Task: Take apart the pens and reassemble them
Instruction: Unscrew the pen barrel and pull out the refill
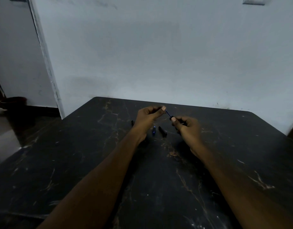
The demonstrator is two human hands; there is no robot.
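Dark marble table [92, 162], loose pen parts [162, 131] between the wrists. Left hand [148, 118] pinches the refill [168, 113]; right hand [186, 128] grips the barrel [173, 118]. Likely mid-separation or insertion; next needs straight alignment.

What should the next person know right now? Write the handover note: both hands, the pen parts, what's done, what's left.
Left hand: raised above the table, pinching the far end of a thin blue refill.
Right hand: gripping the dark pen barrel, with the refill partly in it.
On the black marble table: a blue-tipped piece and a black cap-like piece between the hands; another dark piece shows past the left wrist.
Done: at least one pen is apart.
Left: whether the refill is going in or out can't be told; the loose pieces need refitting.
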